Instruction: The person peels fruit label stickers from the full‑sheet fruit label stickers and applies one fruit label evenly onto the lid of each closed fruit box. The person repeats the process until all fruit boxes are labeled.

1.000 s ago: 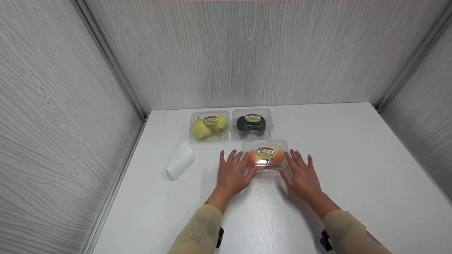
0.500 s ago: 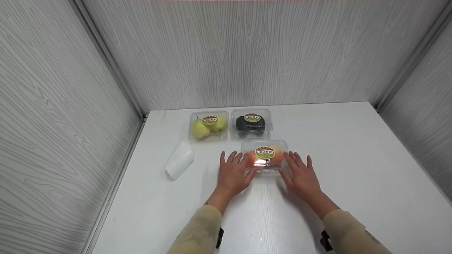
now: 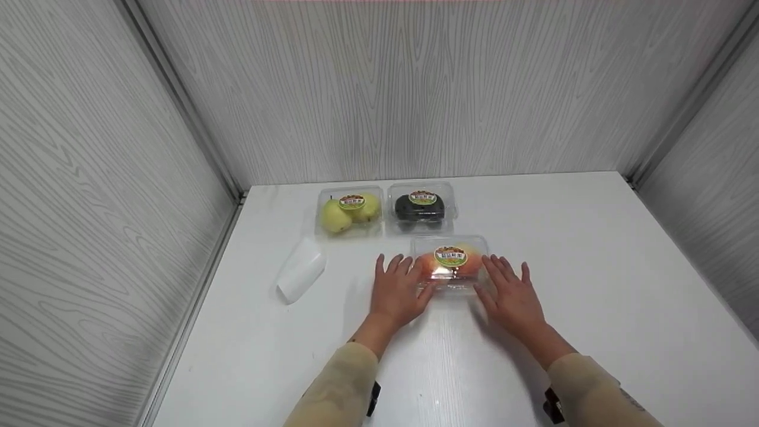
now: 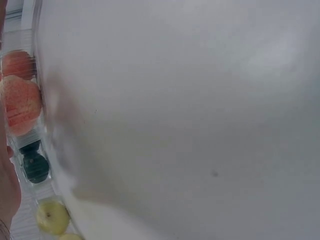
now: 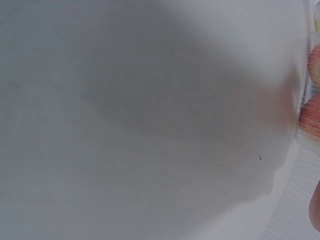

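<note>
A clear plastic fruit box (image 3: 449, 287) with red-orange fruit and an oval label stands in the middle of the table, between my two hands. My left hand (image 3: 396, 295) lies along its left side, fingers stretched forward and touching the box. On the other side, my right hand (image 3: 514, 302) touches the right wall with its fingers straight. In the left wrist view, the red fruit (image 4: 21, 102) shows at the left edge, next to part of my left hand (image 4: 9, 185). The right wrist view catches only a bit of my right hand (image 5: 315, 210) and the red fruit (image 5: 311, 116).
Behind stand two more clear boxes, one with yellow-green pears (image 3: 337, 216), the other with dark fruit (image 3: 420, 207). A curled white sheet or roll (image 3: 301, 271) lies to the left on the white table (image 3: 593, 267). Wood-grain panels (image 3: 403, 89) close off the back and sides.
The box of red-orange fruit has shifted slightly to the right, and both hands have moved with it. The other boxes and the white roll have stayed put.
</note>
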Motion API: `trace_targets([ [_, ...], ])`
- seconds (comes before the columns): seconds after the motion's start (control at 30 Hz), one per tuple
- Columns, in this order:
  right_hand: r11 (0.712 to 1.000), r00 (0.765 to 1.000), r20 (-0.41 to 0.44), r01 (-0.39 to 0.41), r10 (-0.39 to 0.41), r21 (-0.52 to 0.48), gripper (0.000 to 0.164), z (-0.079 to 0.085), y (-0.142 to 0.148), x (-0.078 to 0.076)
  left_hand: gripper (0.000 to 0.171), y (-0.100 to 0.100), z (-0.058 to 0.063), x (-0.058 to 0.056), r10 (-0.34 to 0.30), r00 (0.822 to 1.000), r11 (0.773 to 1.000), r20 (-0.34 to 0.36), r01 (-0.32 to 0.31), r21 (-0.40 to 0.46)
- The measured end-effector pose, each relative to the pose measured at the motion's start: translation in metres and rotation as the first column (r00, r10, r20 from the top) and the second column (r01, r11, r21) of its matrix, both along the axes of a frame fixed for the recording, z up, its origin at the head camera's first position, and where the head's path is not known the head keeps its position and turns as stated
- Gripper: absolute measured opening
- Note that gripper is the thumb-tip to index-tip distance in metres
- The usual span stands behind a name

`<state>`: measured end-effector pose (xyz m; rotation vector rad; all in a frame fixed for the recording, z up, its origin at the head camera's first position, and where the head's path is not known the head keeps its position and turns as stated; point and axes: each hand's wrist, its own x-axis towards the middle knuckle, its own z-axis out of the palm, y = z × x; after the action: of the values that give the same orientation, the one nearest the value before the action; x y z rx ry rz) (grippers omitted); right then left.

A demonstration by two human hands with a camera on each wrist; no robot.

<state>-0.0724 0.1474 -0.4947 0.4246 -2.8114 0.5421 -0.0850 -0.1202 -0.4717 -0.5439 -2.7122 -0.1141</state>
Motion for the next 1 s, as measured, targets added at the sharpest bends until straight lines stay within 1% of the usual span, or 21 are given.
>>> trace_targets([
  [0.27, 1.0, 1.0, -0.012, 0.002, -0.002, -0.009, 0.068, -0.001, 0.014, 0.002, 0.059, 0.013, -0.001, -0.004, -0.017, 0.999, 1.0, 0.026, 0.018, -0.001],
  [0.43, 1.0, 1.0, 0.014, 0.016, -0.016, 0.009, 0.068, 0.001, 0.021, 0.002, 0.061, 0.021, 0.0, -0.007, -0.015, 0.999, 0.999, 0.029, 0.016, -0.035],
  [0.6, 1.0, 0.999, 0.028, 0.021, -0.022, 0.016, 0.067, 0.003, 0.027, 0.0, 0.062, 0.028, 0.002, -0.011, -0.023, 0.999, 0.999, 0.03, 0.025, -0.035],
  [0.8, 1.0, 0.999, 0.021, 0.027, -0.027, 0.014, 0.067, 0.004, 0.036, -0.002, 0.06, 0.035, 0.002, -0.014, -0.04, 0.999, 0.999, 0.02, 0.04, -0.031],
  [1.0, 0.999, 0.999, 0.02, 0.026, -0.026, 0.02, 0.067, 0.005, 0.044, -0.004, 0.061, 0.044, 0.001, -0.019, -0.037, 0.998, 0.998, 0.043, 0.039, -0.049],
])
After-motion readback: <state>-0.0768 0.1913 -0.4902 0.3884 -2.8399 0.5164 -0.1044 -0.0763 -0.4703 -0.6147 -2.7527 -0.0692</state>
